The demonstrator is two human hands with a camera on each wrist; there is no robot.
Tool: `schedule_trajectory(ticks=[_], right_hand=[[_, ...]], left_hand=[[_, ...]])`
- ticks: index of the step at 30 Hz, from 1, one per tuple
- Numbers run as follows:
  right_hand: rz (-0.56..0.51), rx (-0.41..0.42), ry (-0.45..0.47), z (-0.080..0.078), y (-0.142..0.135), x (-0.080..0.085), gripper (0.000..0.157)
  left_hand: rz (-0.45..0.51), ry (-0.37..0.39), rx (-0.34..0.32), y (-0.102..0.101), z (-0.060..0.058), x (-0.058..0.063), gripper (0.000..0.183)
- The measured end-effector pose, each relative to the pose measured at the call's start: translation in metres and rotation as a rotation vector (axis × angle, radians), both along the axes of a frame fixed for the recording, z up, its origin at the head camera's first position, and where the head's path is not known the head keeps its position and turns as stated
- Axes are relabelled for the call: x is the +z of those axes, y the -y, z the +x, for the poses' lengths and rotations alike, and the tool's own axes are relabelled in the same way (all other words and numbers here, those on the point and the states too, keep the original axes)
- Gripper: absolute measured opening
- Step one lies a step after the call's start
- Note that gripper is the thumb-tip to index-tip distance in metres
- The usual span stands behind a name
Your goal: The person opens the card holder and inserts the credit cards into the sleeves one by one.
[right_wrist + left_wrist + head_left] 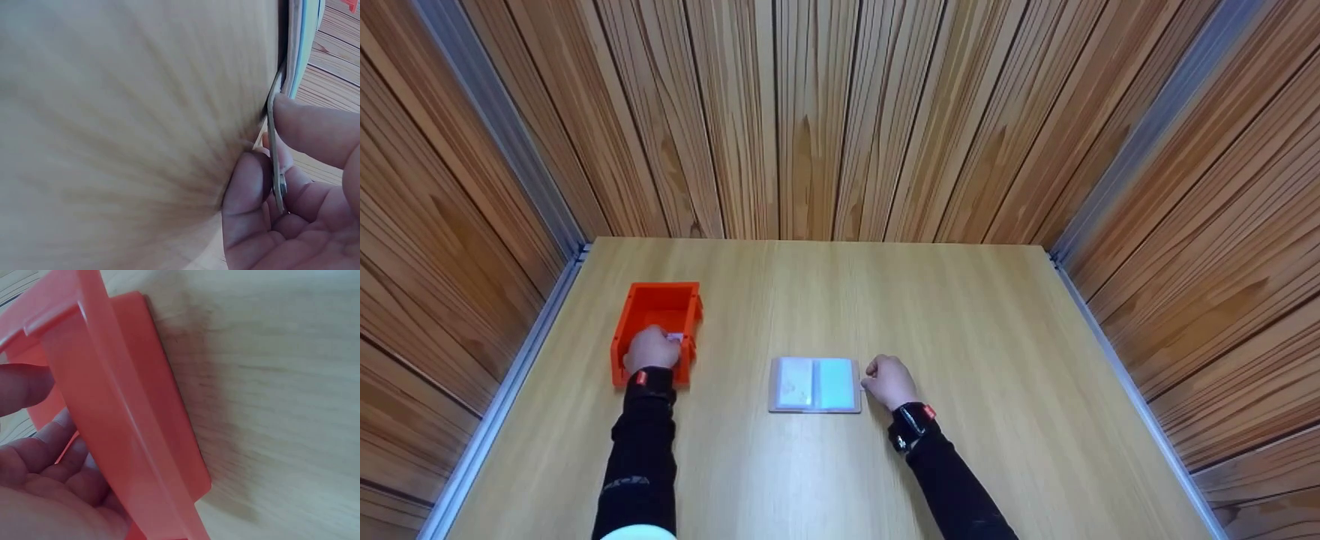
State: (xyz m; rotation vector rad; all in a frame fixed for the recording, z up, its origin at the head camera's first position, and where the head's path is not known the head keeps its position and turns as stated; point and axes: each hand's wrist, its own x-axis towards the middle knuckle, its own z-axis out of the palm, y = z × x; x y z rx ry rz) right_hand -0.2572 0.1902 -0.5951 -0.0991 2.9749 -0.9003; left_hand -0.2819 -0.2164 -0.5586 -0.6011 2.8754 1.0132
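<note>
My left hand (651, 349) reaches into an orange-red plastic bin (664, 286) at the left of the table. A small pale flat piece (675, 337) shows beside its fingers. In the left wrist view, the bin's wall (107, 416) hides the fingertips, so a grip on that piece cannot be made out. At the middle lies an open card holder (814, 410) with clear pockets, whitish on the left and light blue on the right. My right hand (891, 381) is at its right edge. Thumb and curled fingers pinch the holder's thin closure strap (273, 152), which bears a metal snap (282, 183).
The wooden table (997, 322) extends around the bin and holder. Wood-plank walls (810, 120) enclose its back and sides, with metal rails (1132, 405) along the side edges. A pale round edge (639, 532) shows at the bottom, over the left sleeve.
</note>
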Motion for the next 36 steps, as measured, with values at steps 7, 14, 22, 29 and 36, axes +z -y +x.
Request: schedule_trajectory(ticks=[7, 14, 22, 29, 36], right_hand=[[-0.006, -0.004, 0.008, -0.0005, 0.0005, -0.0014, 0.015], [0.004, -0.001, 0.020, 0.0004, 0.0006, -0.0018, 0.014], [0.014, 0.010, -0.004, 0.0006, -0.0002, -0.0019, 0.015], [0.004, 0.011, -0.002, 0.0005, -0.0006, -0.0008, 0.015], [0.003, -0.005, 0.010, -0.0004, -0.0004, -0.0011, 0.014]], left_hand=[[0.004, 0.066, 0.017, 0.0040, -0.0065, -0.0089, 0.018], [0.034, 0.079, 0.015, 0.0027, -0.0026, -0.0067, 0.017], [0.102, 0.121, 0.034, 0.0046, -0.0051, -0.0013, 0.015], [0.080, 0.116, 0.017, 0.0066, -0.0067, -0.0004, 0.017], [0.080, 0.110, 0.031, 0.0049, -0.0057, -0.0034, 0.019]])
